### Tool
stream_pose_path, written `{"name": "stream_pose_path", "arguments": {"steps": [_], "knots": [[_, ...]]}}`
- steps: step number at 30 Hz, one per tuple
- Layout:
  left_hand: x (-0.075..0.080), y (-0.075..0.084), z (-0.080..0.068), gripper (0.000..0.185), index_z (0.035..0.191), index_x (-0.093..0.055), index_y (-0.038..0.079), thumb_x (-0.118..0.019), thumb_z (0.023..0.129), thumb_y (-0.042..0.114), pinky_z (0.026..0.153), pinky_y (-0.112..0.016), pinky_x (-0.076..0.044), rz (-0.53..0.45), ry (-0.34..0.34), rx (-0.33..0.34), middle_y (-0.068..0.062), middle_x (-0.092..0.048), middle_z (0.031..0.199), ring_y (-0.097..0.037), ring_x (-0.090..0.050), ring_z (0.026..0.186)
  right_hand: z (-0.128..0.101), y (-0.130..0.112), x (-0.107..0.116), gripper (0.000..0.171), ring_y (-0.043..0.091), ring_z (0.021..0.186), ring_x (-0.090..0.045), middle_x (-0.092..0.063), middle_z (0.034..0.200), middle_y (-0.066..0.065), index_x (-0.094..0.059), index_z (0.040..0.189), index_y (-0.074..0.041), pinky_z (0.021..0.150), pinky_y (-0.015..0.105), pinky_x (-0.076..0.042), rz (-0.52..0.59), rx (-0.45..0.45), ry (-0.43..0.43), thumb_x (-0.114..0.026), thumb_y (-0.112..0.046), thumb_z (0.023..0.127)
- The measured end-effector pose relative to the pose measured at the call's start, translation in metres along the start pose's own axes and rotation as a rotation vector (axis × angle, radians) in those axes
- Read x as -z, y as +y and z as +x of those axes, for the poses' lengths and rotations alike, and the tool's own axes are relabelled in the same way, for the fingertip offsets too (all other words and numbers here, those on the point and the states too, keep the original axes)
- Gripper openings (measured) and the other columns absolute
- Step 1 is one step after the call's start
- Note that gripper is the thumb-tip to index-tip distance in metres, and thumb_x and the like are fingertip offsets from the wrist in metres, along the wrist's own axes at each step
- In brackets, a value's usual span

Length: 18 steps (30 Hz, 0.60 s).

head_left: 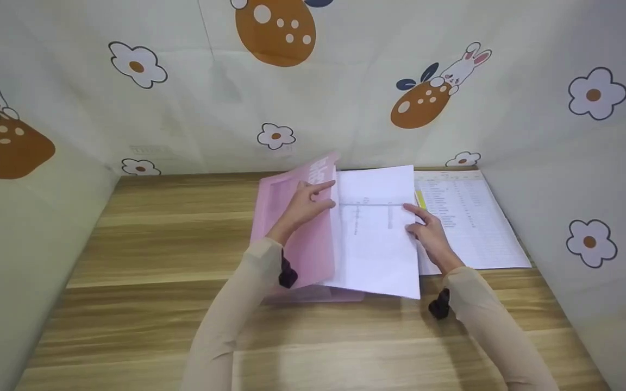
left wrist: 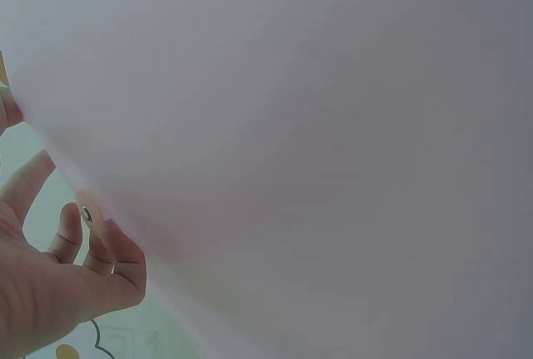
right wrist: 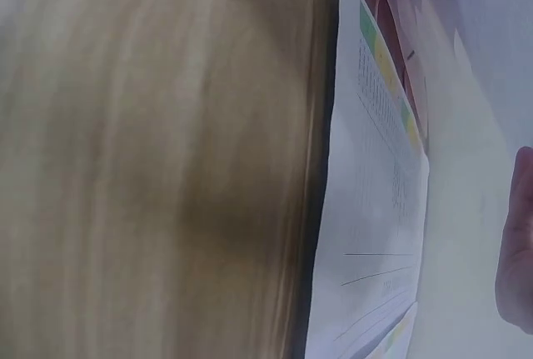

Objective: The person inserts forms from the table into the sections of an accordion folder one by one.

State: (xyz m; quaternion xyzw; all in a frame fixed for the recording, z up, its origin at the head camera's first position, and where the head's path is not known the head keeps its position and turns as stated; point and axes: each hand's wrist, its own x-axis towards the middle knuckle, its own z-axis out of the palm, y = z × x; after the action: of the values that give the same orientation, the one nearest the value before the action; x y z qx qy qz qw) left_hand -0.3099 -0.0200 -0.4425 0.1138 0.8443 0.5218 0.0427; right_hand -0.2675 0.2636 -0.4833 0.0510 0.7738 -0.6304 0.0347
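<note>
A pink file folder lies on the wooden table with its cover raised at a slant. My left hand holds that cover by its right edge; in the left wrist view the curled fingers of the left hand meet the edge near a small metal snap. White paper with faint print and a crease across it sticks out from the folder to the right. My right hand pinches the paper's right edge between thumb and fingers. Most of the right hand falls outside the right wrist view.
Printed sheets with a table of rows lie to the right, partly under the held paper, with a yellow tab at their left. Patterned cloth walls enclose the wooden table at the back and both sides.
</note>
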Motion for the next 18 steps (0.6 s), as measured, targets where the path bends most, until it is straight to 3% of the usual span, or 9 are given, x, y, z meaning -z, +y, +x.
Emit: {"name": "stream_pose_path", "arguments": {"steps": [6, 10, 18], "knots": [[0.000, -0.001, 0.000, 0.047, 0.121, -0.056, 0.021, -0.064, 0.075, 0.021, 0.071, -0.031, -0.034, 0.021, 0.003, -0.018, -0.010, -0.037, 0.095, -0.021, -0.039, 0.090, 0.008, -0.003, -0.006, 0.054, 0.023, 0.105, -0.037, -0.028, 0.138, 0.009, -0.040, 0.131, -0.004, 0.072, 0.024, -0.035, 0.008, 0.009, -0.045, -0.045, 0.006, 0.078], [-0.001, -0.001, 0.000, 0.047, 0.122, -0.055, 0.021, -0.064, 0.076, 0.020, 0.072, -0.032, -0.035, 0.010, -0.004, -0.010, -0.010, -0.036, 0.096, -0.022, -0.039, 0.090, 0.015, -0.005, -0.011, 0.054, 0.020, 0.113, -0.032, -0.028, 0.139, 0.010, -0.041, 0.131, -0.003, 0.080, 0.025, -0.032, 0.015, 0.017, -0.052, -0.045, 0.007, 0.078], [-0.001, 0.000, 0.001, 0.047, 0.122, -0.055, 0.021, -0.065, 0.076, 0.021, 0.072, -0.032, -0.034, 0.020, -0.006, 0.004, -0.010, -0.035, 0.095, -0.022, -0.039, 0.090, 0.022, -0.007, -0.023, 0.052, 0.021, 0.115, -0.033, -0.032, 0.136, 0.009, -0.044, 0.129, -0.004, 0.086, 0.031, -0.030, -0.024, 0.034, -0.062, -0.044, 0.007, 0.078]]}}
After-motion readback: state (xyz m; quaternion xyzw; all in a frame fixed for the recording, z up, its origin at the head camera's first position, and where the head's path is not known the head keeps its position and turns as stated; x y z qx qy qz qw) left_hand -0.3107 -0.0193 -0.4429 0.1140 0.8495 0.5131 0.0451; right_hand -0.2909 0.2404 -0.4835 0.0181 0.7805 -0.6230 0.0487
